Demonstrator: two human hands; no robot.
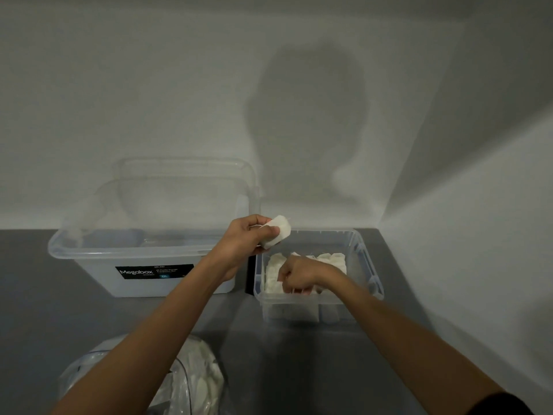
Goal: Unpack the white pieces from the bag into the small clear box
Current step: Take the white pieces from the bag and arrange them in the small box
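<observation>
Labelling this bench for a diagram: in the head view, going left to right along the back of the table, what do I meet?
Megabox storage box → left hand gripping a white piece → small clear box.

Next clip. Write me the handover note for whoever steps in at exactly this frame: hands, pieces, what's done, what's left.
Left hand: grips one white piece in the air, above the far left corner of the small clear box.
Right hand: down inside the box, fingers curled among the stacked pieces. Whether it holds one cannot be told.
Done: a good number of white pieces already lie in the box.
Left: set the held piece in, then go on emptying the bag at the near left, which has white pieces inside.
The Megabox tub stands just left of the box, untouched.
</observation>
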